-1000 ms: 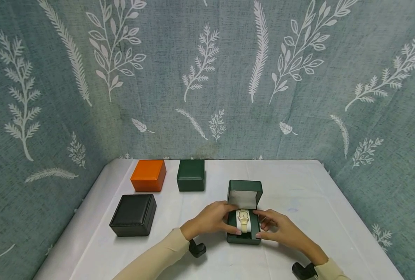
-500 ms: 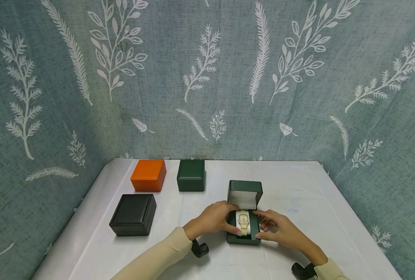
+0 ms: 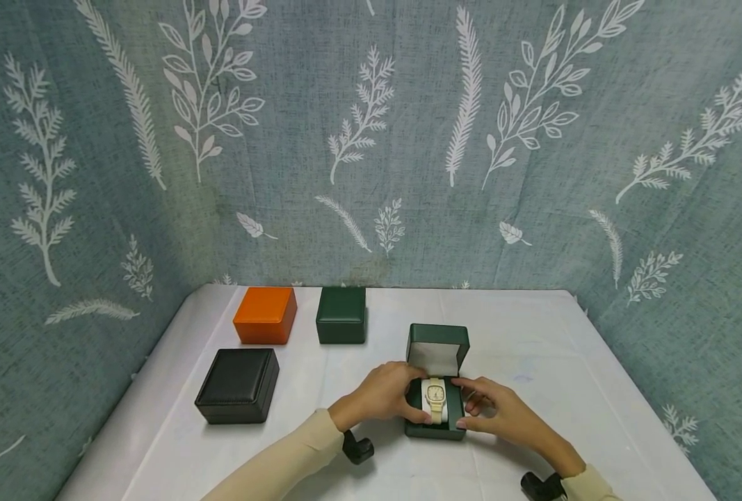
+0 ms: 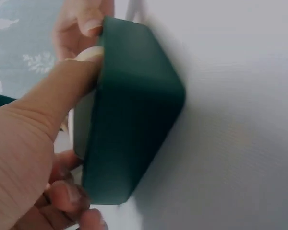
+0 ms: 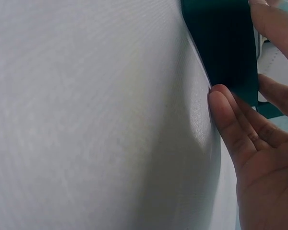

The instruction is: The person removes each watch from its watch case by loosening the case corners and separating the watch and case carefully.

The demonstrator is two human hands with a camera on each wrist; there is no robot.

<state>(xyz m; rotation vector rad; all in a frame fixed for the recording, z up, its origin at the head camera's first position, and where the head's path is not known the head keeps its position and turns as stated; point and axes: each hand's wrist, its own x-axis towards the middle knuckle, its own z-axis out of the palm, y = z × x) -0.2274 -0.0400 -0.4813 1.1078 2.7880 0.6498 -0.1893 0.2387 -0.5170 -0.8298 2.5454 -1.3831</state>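
A dark green watch box (image 3: 433, 433) sits on the table with its lid raised. Inside is a gold wristwatch (image 3: 436, 394) with a squarish dial, wrapped round a white cushion. My left hand (image 3: 383, 393) reaches over the box's left wall, its thumb at the watch's lower end and its index finger at the upper end. My right hand (image 3: 502, 412) holds the box's right side, thumb near the front corner. In the left wrist view the green box wall (image 4: 134, 105) hides most of the watch. The right wrist view shows fingertips (image 5: 224, 103) against the box side.
An orange box (image 3: 266, 315), a second green box (image 3: 341, 315) and a larger black box (image 3: 238, 386), all with lids down, stand on the left of the white-covered table (image 3: 521, 334). A leaf-patterned curtain (image 3: 371, 139) surrounds the back and sides.
The watch and its cushion have shifted slightly toward the front of the box and lie flatter in it. Only the left wrist has moved a little; the right hand stays where it was.
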